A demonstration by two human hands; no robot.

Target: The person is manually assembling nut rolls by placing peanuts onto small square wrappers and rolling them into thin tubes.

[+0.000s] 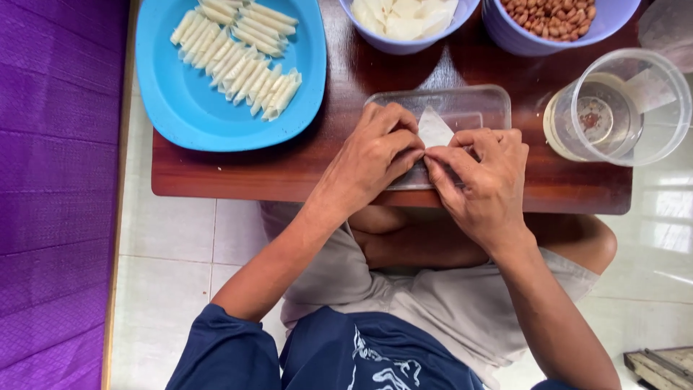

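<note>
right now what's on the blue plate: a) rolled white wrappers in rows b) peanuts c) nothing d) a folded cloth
a: the blue plate holds rows of thin rolled white wrappers, while the peanuts sit in a purple bowl at the far edge of the table.

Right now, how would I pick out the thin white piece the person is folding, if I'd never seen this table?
Start at the low dark wooden table, then find the clear shallow tray at its near edge. The wrapper is the flat white triangle there, pinched between the left hand and right hand. Unlike the finished rolls on the blue plate, it is still flat.
</note>
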